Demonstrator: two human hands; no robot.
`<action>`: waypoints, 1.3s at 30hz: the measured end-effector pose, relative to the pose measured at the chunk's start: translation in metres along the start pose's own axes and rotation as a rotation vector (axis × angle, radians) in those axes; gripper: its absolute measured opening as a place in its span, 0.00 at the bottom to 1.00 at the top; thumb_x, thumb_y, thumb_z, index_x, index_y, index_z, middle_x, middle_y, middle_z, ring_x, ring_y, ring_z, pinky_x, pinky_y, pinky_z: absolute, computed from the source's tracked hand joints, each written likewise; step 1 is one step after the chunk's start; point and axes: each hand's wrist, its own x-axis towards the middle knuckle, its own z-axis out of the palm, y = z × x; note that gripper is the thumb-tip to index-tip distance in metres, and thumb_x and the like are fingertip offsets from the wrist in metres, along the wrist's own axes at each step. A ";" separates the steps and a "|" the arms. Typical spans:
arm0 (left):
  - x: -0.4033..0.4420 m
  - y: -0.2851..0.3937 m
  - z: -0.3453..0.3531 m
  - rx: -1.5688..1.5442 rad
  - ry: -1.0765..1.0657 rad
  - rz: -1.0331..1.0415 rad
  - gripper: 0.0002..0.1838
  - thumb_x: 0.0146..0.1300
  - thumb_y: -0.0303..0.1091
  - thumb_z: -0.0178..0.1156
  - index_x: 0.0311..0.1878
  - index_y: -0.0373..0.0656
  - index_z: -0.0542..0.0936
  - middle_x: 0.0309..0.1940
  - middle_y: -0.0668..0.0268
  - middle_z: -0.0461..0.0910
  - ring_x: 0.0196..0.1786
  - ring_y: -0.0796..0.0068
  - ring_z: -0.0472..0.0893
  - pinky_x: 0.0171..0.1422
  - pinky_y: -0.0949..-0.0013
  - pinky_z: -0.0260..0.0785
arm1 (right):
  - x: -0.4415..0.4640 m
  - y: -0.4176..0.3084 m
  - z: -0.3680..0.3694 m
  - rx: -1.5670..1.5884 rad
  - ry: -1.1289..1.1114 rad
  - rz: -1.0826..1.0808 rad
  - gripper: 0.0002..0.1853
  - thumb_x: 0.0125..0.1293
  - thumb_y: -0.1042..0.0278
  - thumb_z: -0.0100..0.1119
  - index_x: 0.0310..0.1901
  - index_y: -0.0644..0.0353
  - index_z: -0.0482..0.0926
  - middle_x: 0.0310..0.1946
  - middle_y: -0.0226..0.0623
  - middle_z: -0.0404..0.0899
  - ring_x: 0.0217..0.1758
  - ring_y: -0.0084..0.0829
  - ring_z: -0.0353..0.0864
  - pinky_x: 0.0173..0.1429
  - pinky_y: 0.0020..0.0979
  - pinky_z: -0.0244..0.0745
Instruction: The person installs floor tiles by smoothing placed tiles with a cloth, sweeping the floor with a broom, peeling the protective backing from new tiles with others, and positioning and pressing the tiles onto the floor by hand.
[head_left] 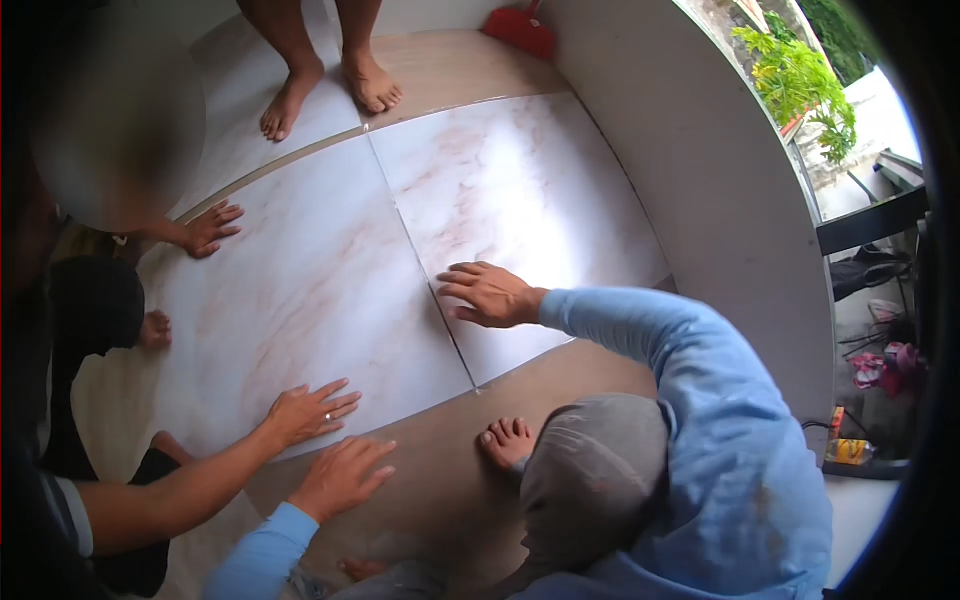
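Observation:
My right hand (490,295), in a light blue sleeve, is over the right marble-patterned tile (500,200), its spread fingers by the joint with the left tile (290,270). My left hand (345,478) has its fingers apart, near the front edge of the left tile, and holds nothing. Whether it touches the surface I cannot tell. Just beyond it, a co-worker's hand with a ring (312,414) lies on the left tile. The co-worker's other hand (210,228) is flat near that tile's far left edge. A thin dark line separates the two tiles.
Another person's bare feet (370,80) stand at the back, near a red dustpan (520,33). A low pale wall (690,130) runs along the right. Brown floor (430,450) shows in front of the tiles. My knee (597,470) is at the lower middle, my bare foot (507,440) beside it.

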 end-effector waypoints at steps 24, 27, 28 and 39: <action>0.164 -0.061 0.135 0.289 0.450 -0.865 0.55 0.65 0.63 0.65 0.87 0.47 0.51 0.88 0.52 0.41 0.89 0.46 0.36 0.88 0.36 0.27 | -0.139 0.056 0.052 -0.056 0.282 0.903 0.44 0.74 0.34 0.52 0.81 0.54 0.61 0.85 0.43 0.53 0.89 0.47 0.44 0.90 0.52 0.33; 0.164 -0.055 0.126 0.257 0.397 -0.890 0.55 0.67 0.65 0.63 0.87 0.48 0.50 0.88 0.50 0.40 0.89 0.45 0.35 0.87 0.34 0.26 | -0.138 0.056 0.047 -0.019 0.257 0.919 0.44 0.74 0.34 0.52 0.82 0.55 0.60 0.86 0.42 0.52 0.90 0.47 0.43 0.90 0.52 0.32; 0.162 -0.057 0.127 0.272 0.404 -0.876 0.55 0.67 0.65 0.64 0.87 0.49 0.50 0.88 0.50 0.39 0.89 0.45 0.36 0.87 0.34 0.26 | -0.137 0.058 0.047 -0.018 0.246 0.917 0.44 0.74 0.34 0.52 0.82 0.55 0.60 0.86 0.42 0.51 0.90 0.47 0.42 0.90 0.52 0.31; 0.167 -0.049 0.116 0.257 0.381 -0.909 0.57 0.63 0.64 0.68 0.87 0.49 0.51 0.88 0.50 0.38 0.88 0.43 0.37 0.87 0.34 0.31 | -0.137 0.061 0.046 0.016 0.194 0.911 0.46 0.72 0.35 0.55 0.82 0.58 0.58 0.86 0.44 0.49 0.90 0.49 0.40 0.89 0.53 0.29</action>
